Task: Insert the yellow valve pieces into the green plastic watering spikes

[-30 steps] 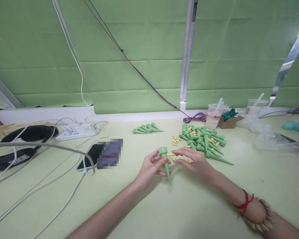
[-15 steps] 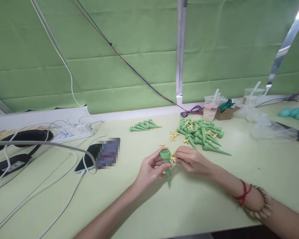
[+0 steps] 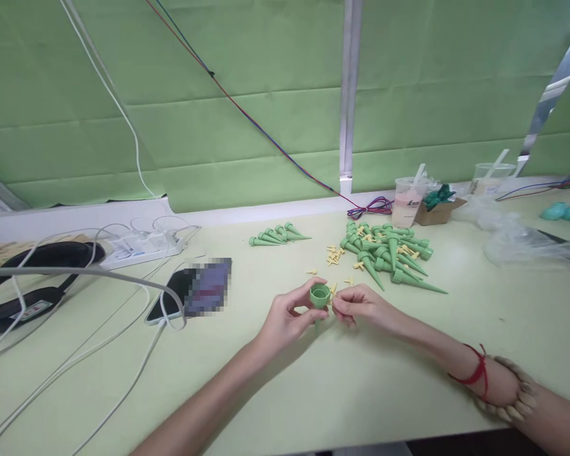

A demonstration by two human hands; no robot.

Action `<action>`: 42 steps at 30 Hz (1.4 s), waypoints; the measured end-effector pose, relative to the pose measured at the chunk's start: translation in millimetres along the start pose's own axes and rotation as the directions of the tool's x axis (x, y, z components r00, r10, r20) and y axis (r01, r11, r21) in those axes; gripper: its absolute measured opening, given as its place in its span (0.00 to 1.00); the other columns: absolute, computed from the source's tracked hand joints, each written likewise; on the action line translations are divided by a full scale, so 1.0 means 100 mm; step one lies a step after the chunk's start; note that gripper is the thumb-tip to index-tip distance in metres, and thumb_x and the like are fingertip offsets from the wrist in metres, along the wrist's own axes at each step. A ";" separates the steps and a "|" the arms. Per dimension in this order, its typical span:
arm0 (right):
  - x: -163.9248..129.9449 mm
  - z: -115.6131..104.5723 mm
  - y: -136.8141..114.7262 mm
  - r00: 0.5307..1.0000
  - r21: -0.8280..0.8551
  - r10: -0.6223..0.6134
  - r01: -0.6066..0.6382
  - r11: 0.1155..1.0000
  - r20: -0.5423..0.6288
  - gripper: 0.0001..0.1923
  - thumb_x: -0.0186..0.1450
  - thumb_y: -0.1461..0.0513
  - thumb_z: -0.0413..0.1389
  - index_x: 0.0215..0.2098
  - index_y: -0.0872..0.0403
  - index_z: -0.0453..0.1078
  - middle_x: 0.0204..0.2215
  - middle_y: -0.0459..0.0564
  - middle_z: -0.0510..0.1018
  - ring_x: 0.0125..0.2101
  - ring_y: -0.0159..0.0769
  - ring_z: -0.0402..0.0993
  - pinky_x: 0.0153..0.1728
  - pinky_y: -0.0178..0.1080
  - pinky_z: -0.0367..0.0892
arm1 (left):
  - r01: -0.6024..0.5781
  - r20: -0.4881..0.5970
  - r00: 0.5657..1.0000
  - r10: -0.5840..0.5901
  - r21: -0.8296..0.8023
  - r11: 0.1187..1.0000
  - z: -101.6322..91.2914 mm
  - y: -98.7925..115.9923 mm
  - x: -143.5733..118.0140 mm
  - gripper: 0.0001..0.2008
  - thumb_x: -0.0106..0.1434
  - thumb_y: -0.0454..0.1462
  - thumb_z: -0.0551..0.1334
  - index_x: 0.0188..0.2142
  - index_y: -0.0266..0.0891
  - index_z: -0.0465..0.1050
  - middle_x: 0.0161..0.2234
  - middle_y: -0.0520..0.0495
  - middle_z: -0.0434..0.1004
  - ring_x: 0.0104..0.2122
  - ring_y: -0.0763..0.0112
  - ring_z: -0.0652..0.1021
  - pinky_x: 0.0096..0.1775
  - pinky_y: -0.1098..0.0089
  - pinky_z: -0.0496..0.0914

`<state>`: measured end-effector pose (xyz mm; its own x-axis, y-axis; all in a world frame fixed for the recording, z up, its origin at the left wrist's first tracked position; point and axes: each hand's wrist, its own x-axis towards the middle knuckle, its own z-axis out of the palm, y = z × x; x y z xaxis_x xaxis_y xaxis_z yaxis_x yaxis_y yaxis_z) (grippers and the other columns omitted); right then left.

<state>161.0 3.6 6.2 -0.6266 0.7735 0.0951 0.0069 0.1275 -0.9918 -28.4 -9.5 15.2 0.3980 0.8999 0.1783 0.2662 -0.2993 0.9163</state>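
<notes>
My left hand [image 3: 294, 313] grips a green plastic watering spike [image 3: 320, 296] by its wide collar, with the hollow end tilted towards me. Most of its pointed stem is hidden below the collar. Close against its right side, my right hand [image 3: 361, 305] pinches a small yellow plastic valve [image 3: 333, 290] between thumb and fingers. Beyond the hands lies a pile of green spikes [image 3: 384, 250] mixed with yellow pieces. A little group of loose yellow valves [image 3: 333, 255] is left of the pile, and single ones lie nearer my hands. Several more spikes [image 3: 278, 234] lie in a row farther left.
On the left are a phone [image 3: 175, 294], a power strip [image 3: 140, 247], black headphones [image 3: 42, 304] and trailing white cables. Drink cups [image 3: 405, 206], a small cardboard box [image 3: 437, 212] and clear plastic bags [image 3: 513, 237] stand or lie at the back right.
The spike in my left hand has tipped so its open end faces me more. My right hand has turned and now holds a yellow valve against the spike's side. The view has shifted slightly.
</notes>
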 end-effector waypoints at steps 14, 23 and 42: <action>0.00 0.02 -0.07 0.925 -0.585 -0.268 0.063 0.809 -0.271 0.18 0.65 0.52 0.45 0.27 0.56 0.66 0.24 0.46 0.69 0.25 0.30 0.63 0.27 0.34 0.59 | 0.209 0.024 0.974 -0.225 -0.479 0.853 0.17 0.09 0.03 0.22 0.53 0.41 0.63 0.46 0.36 0.65 0.32 0.46 0.73 0.25 0.70 0.77 0.24 0.73 0.72; 0.04 -0.25 0.00 0.837 -0.831 -0.522 0.404 0.383 0.167 0.13 0.67 0.60 0.44 0.41 0.56 0.68 0.36 0.54 0.72 0.39 0.36 0.66 0.39 0.38 0.64 | 0.281 0.109 0.958 -0.266 -0.553 0.785 0.12 0.07 0.05 0.15 0.55 0.42 0.62 0.38 0.35 0.70 0.28 0.49 0.72 0.19 0.77 0.75 0.19 0.79 0.69; -0.02 -0.14 -0.03 0.834 -0.861 -0.478 0.436 0.262 0.276 0.14 0.68 0.62 0.40 0.32 0.57 0.65 0.27 0.51 0.66 0.30 0.34 0.62 0.32 0.34 0.61 | 0.277 0.309 0.937 -0.160 -0.383 0.881 -0.08 0.14 0.02 0.30 0.58 0.39 0.59 0.59 0.47 0.51 0.31 0.48 0.73 0.27 0.65 0.79 0.25 0.72 0.72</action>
<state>172.8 10.2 10.1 -0.7410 0.4122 0.5301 0.3998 0.9051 -0.1449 -30.9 -9.5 31.4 0.6019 0.7934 -0.0903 0.0086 0.1067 0.9943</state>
